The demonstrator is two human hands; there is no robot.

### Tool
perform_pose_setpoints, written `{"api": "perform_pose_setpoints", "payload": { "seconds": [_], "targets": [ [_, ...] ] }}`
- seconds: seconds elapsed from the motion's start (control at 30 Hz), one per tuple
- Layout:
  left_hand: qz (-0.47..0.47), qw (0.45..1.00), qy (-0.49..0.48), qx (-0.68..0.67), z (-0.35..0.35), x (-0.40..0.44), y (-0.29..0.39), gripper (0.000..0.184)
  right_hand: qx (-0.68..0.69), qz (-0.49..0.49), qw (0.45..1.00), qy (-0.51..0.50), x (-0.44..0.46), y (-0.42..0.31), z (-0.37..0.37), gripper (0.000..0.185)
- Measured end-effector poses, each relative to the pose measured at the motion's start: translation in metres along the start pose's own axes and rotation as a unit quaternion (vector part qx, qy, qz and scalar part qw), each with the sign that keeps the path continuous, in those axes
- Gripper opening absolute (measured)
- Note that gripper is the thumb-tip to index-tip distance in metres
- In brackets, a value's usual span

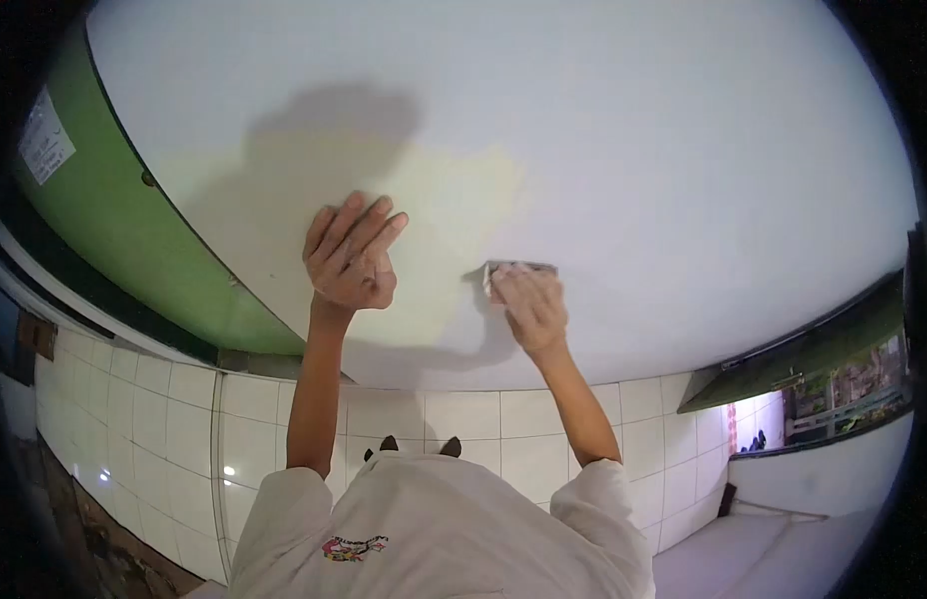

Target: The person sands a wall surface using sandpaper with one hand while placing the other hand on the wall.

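Observation:
A pale wall (683,150) fills most of the head view, with a yellowish patch (454,210) in its middle. My left hand (352,255) is at this patch, fingers stretched upward and slightly apart, holding nothing. Whether its fingers touch the surface I cannot tell. To the right of the patch, my right hand (530,299) is closed on a flat grey sheet with a whitish edge, like folded sandpaper (548,268), held against the wall. My fingers hide most of that sheet.
A green panel (104,170) with a white paper label (46,137) borders the wall on the left. White floor tiles (463,414) lie below, with my dark shoe tips (451,446) on them. A green door (793,369) stands at the right beside an opening.

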State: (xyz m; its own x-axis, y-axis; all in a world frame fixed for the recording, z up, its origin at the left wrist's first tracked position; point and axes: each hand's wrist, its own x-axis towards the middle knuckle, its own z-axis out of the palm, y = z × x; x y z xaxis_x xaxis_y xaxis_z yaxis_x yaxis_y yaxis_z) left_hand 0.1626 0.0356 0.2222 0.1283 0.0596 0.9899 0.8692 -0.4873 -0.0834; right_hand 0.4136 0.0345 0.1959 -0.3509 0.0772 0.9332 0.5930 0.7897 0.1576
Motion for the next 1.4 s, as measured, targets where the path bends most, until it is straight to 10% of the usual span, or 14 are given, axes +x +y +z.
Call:
{"api": "perform_pose_setpoints", "payload": {
  "seconds": [0.13,0.6,1.07,1.23,1.4],
  "targets": [
    [0.008,1.0,-0.017,0.017,-0.005,0.0,-0.002,0.041,0.072,0.017,0.991,-0.116,-0.018,-0.013,-0.018,0.037],
    [0.001,1.0,-0.007,0.005,-0.002,-0.006,-0.004,0.042,-0.046,-0.039,0.992,0.107,0.124,0.018,-0.02,0.037],
    [0.01,1.0,0.001,0.011,0.002,-0.01,-0.001,0.041,0.066,0.01,0.988,-0.137,-0.082,-0.017,0.01,0.026],
    [0.0,1.0,-0.013,0.005,0.001,-0.005,-0.001,0.041,0.129,0.055,0.98,-0.139,-0.026,-0.015,-0.039,0.027],
    [0.011,1.0,0.014,0.009,-0.003,-0.004,-0.004,0.039,-0.023,-0.059,0.989,0.135,0.109,0.008,-0.049,0.027]
  ]
}}
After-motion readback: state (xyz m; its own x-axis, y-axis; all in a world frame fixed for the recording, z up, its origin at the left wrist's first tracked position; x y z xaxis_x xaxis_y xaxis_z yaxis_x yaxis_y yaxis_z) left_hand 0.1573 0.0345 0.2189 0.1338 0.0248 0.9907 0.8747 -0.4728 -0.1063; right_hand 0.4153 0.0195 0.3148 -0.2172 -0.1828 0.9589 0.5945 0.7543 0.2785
